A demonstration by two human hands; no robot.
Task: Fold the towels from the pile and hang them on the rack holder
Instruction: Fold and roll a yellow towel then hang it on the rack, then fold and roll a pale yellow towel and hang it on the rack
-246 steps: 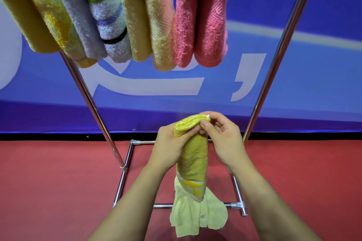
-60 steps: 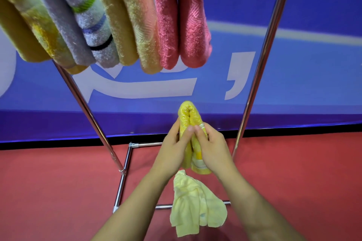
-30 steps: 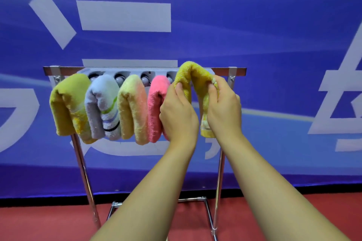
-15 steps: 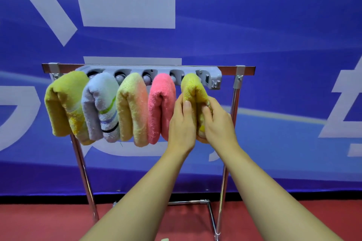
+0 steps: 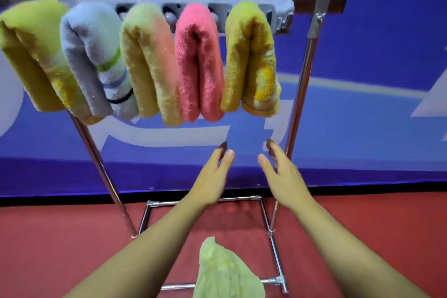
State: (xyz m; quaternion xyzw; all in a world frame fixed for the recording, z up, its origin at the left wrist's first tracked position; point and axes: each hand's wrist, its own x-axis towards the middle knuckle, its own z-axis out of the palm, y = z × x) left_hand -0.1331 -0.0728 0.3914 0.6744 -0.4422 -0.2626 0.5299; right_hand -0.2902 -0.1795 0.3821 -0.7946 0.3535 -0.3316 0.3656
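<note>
Now the folded mustard-yellow terry towel with the orange patch (image 5: 251,60) hung on its own at the right end of the grey plastic rack holder (image 5: 281,13), where half a second earlier both hands had been pressed against its two hanging halves. It sat draped just beside the folded pink terry towel (image 5: 198,63), fifth in a row with the peach-and-yellow towel (image 5: 150,60), the pale grey striped towel (image 5: 96,55) and the olive-yellow towel (image 5: 36,55) to its left. The left hand (image 5: 212,176) and the right hand (image 5: 283,176) had dropped below the towel's lower edge and hung apart from it, palms turned towards each other. The left fingers (image 5: 223,152) and the right fingers (image 5: 269,150) were loosely straight and spread, touching nothing and holding nothing, though motion blur softened their tips. That release suggested this towel's hanging was finished. One crumpled pale lime-green cloth (image 5: 225,271) lay on the red floor (image 5: 60,237) at the foot of the chrome rack stand (image 5: 300,94), between the forearms, so the likely next step was to pick it up and fold it. Every visible slot of the holder looked taken, so where it would hang was unclear.
</note>
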